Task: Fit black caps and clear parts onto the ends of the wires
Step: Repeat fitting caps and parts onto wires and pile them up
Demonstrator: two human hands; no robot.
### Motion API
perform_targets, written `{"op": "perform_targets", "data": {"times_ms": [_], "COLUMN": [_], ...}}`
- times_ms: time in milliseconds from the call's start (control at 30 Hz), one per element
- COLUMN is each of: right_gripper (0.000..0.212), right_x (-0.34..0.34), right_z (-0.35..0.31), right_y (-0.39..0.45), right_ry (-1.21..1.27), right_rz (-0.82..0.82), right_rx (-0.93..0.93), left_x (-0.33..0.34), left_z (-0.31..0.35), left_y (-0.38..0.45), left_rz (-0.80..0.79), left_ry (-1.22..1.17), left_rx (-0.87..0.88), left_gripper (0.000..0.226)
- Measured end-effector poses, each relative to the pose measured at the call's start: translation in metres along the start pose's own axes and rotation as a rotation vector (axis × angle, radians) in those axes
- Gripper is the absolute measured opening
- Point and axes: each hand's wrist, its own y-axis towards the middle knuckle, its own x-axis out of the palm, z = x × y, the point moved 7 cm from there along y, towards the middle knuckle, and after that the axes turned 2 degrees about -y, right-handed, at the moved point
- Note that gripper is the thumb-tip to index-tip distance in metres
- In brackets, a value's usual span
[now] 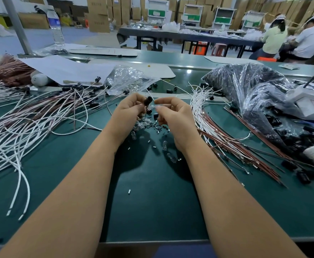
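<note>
My left hand (129, 110) pinches a black cap (148, 100) with a thin white wire running up from it. My right hand (173, 116) grips a small clear part (154, 106) at its fingertips, right beside the cap. Both hands hover over the green table (152, 202). Under them lie loose clear parts (142, 125) and small black bits (160, 127). A spread of finished white and brown wires with black caps (41, 116) lies to the left. Bare white and brown wires (217, 127) fan out on the right.
A clear bag of clear parts (128, 79) lies behind the hands. A large plastic bag of black caps (254, 94) fills the right side. White paper (63, 69) and a water bottle (55, 27) stand at the back left. Two people sit at a far table.
</note>
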Motion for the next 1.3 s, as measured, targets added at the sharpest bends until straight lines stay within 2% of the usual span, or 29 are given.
{"op": "perform_targets", "data": {"times_ms": [133, 267, 400, 600, 867, 1300], "right_gripper": [0.012, 0.015, 0.01, 0.004, 0.005, 0.01], "right_x": [0.0, -0.006, -0.008, -0.007, -0.007, 0.002], "right_z": [-0.006, -0.005, -0.006, -0.002, 0.001, 0.017], "right_y": [0.0, 0.002, 0.002, 0.002, 0.003, 0.003], "right_ry": [-0.118, -0.193, -0.217, 0.039, -0.028, 0.049], "right_rz": [0.06, 0.095, 0.138, 0.103, 0.085, 0.042], "right_rx": [-0.103, -0.136, -0.152, -0.076, -0.081, 0.003], "left_x": [0.0, 0.003, 0.003, 0.008, 0.001, 0.008], "left_z": [0.003, 0.008, 0.009, 0.01, 0.009, 0.01], "left_y": [-0.002, -0.002, -0.003, -0.005, -0.001, -0.004], "left_rz": [0.055, 0.082, 0.076, 0.066, 0.16, 0.133], "left_ry": [0.216, 0.324, 0.317, 0.254, 0.325, 0.292], "left_rx": [0.094, 0.159, 0.151, 0.151, 0.135, 0.112], "left_gripper": [0.017, 0.007, 0.012, 0.015, 0.003, 0.006]}}
